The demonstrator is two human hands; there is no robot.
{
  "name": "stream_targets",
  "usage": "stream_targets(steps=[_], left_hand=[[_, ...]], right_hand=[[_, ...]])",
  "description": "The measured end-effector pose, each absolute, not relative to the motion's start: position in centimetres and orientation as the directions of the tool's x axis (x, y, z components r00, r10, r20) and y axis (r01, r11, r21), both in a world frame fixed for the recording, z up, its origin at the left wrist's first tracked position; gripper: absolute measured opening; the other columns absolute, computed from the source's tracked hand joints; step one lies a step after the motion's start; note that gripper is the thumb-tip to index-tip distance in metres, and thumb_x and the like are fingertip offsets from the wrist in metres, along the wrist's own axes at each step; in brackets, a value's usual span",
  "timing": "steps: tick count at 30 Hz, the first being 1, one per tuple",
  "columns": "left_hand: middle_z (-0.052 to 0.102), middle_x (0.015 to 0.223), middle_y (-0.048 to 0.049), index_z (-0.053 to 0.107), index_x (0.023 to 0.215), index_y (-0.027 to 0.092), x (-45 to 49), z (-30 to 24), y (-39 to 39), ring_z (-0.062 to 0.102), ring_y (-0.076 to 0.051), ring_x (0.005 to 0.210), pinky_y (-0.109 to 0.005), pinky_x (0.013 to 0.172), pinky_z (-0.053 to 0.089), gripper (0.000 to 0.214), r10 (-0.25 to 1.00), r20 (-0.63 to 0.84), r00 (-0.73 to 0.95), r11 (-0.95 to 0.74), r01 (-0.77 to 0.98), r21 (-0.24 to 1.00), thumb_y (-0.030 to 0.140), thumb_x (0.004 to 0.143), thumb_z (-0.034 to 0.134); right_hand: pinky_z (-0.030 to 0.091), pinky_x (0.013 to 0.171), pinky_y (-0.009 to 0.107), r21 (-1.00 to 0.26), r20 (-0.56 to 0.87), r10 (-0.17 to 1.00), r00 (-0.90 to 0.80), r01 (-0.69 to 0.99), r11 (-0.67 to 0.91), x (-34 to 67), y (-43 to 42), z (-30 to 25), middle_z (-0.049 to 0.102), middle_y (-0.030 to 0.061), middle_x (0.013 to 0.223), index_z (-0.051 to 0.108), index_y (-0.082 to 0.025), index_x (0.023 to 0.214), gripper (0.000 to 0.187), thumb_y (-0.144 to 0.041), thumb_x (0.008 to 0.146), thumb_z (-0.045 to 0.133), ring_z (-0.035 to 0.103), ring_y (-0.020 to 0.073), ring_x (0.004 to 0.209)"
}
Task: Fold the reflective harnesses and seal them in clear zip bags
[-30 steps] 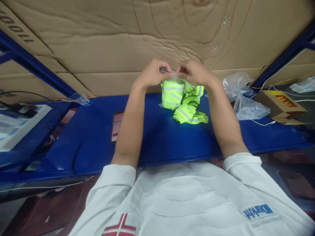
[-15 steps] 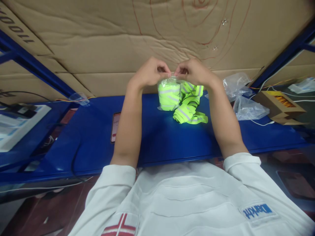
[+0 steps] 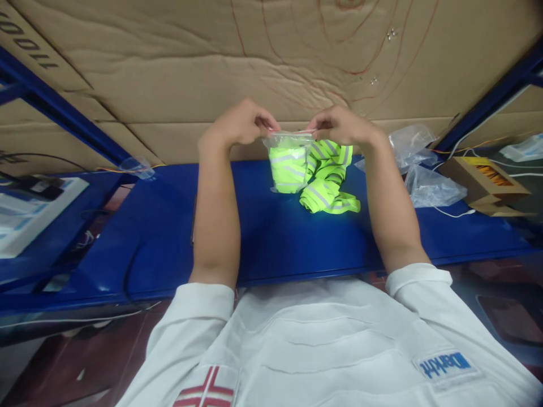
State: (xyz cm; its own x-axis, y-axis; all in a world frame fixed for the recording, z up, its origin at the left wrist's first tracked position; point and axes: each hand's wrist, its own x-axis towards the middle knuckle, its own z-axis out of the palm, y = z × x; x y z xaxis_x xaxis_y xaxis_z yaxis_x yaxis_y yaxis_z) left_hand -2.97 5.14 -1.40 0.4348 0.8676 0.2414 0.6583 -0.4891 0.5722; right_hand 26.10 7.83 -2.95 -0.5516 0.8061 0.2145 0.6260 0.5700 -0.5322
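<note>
A clear zip-lock bag (image 3: 290, 139) stands on the blue table, its top edge stretched straight between my two hands. Inside it sits a folded neon-yellow reflective strap (image 3: 289, 168) with grey stripes. My left hand (image 3: 246, 123) pinches the left end of the bag's top edge. The right end is pinched by my right hand (image 3: 338, 125). Touching or just beside the bag on its right lie more loose neon-yellow reflective straps (image 3: 324, 192), partly rolled and piled up.
Behind the blue table (image 3: 292, 243) rises a cardboard wall (image 3: 169, 68). Crumpled clear plastic bags (image 3: 435, 186) and an open cardboard box (image 3: 486, 183) lie at the right, near white cables. A clear plastic cup (image 3: 138, 167) is at the back left. My left forearm mostly hides the phone.
My hands have moved apart along the bag's top edge, the left one going left. The bag's mouth is now spread wide and flat. My left forearm now covers most of the phone.
</note>
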Motion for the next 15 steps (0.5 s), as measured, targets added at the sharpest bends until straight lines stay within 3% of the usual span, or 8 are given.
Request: stream_targets(steps=[2, 8, 12, 15], left_hand=[[0.082, 0.089, -0.0072, 0.089, 0.102, 0.015, -3.1, -1.4, 5.1, 0.070, -0.022, 0.085, -0.032, 0.082, 0.051, 0.025, 0.871, 0.266, 0.413, -0.488, 0.667, 0.563, 0.013, 0.084, 0.071], [0.080, 0.082, -0.0052, 0.086, 0.093, 0.019, -2.9, -1.8, 5.4, 0.065, -0.021, 0.079, -0.033, 0.078, 0.051, 0.024, 0.865, 0.291, 0.409, -0.501, 0.673, 0.544, 0.013, 0.082, 0.066], [0.080, 0.083, -0.0014, 0.086, 0.094, 0.020, -3.4, -1.8, 5.5, 0.063, -0.017, 0.081, -0.031, 0.078, 0.048, 0.021, 0.864, 0.319, 0.389, -0.503, 0.679, 0.535, 0.016, 0.084, 0.068], [0.080, 0.084, 0.0005, 0.085, 0.093, 0.021, -3.7, -1.7, 5.4, 0.062, -0.016, 0.085, -0.031, 0.080, 0.048, 0.013, 0.864, 0.312, 0.396, -0.504, 0.663, 0.554, 0.025, 0.086, 0.075]], right_hand=[[0.044, 0.074, 0.032, -0.512, 0.222, 0.804, -0.551, 0.636, 0.577, 26.1, 7.8, -3.0, 0.072, 0.0005, 0.080, 0.076, -0.022, 0.091, 0.003, -0.023, 0.090, 0.078, 0.058, 0.0164, 0.075], [0.043, 0.076, 0.032, -0.444, 0.287, 0.817, -0.500, 0.686, 0.576, 25.0, 7.7, -3.5, 0.071, 0.0007, 0.081, 0.072, -0.022, 0.086, 0.012, -0.010, 0.090, 0.074, 0.056, 0.0160, 0.073], [0.044, 0.078, 0.031, -0.444, 0.291, 0.795, -0.533, 0.660, 0.605, 24.5, 7.4, -3.6, 0.071, 0.0008, 0.085, 0.073, -0.019, 0.094, 0.004, -0.019, 0.095, 0.077, 0.057, 0.0156, 0.078], [0.045, 0.077, 0.031, -0.439, 0.307, 0.766, -0.565, 0.630, 0.641, 24.4, 6.9, -3.6, 0.073, 0.0008, 0.087, 0.072, -0.021, 0.097, 0.012, -0.029, 0.096, 0.081, 0.057, 0.0172, 0.079]])
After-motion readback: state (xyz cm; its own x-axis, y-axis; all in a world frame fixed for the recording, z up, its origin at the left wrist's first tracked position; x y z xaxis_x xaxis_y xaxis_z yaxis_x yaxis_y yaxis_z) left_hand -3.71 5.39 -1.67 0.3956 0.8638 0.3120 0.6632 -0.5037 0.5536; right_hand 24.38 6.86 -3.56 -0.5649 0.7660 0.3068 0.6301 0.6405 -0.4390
